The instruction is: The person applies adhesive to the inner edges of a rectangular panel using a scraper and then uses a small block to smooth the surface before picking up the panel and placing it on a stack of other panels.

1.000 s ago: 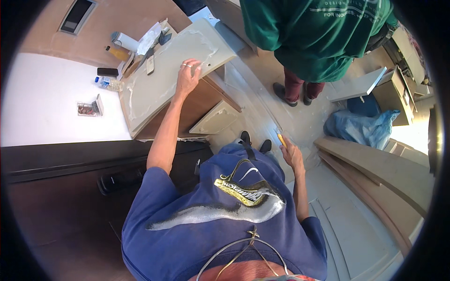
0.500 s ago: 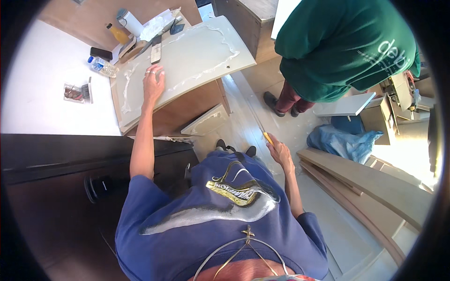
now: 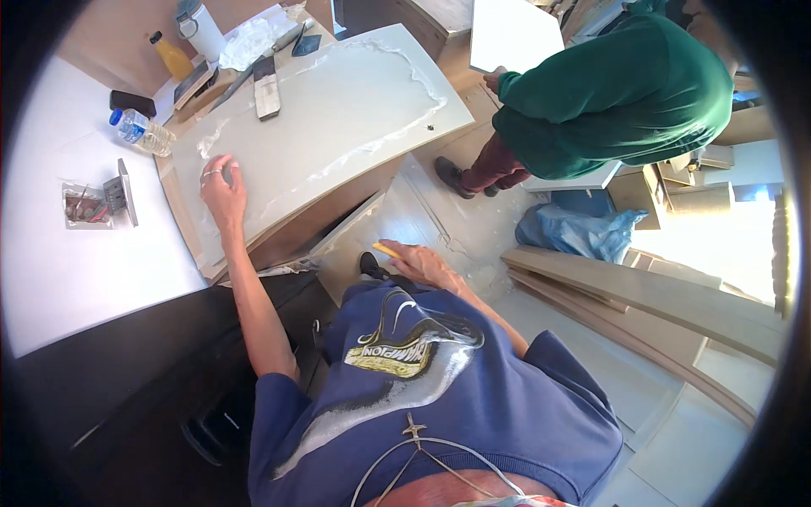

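My left hand (image 3: 224,198) is over the left part of a pale, glossy panel (image 3: 312,114). Its fingers are loosely bent and apart, with a ring on one, and nothing shows in them. Ragged white paste runs along the panel's edges, with a white smear (image 3: 213,139) just beyond my fingertips. Low in front of my shirt, my right hand (image 3: 427,264) is closed around a slim tool with a yellow handle (image 3: 388,250). The tool's working end cannot be made out. A flat scraper (image 3: 266,89) lies on the panel's far left part.
Left of the panel are a water bottle (image 3: 142,132), a black phone (image 3: 133,103) and an open wall socket box (image 3: 88,205). A yellow bottle (image 3: 171,57) and a flask (image 3: 200,29) stand behind. A co-worker in green (image 3: 625,97) stands right, near blue plastic (image 3: 581,233) and long boards (image 3: 642,296).
My left hand has moved leftward along the panel. My right hand has drawn inward with the yellow-handled tool. The co-worker has turned, and a hand now shows at a white board.
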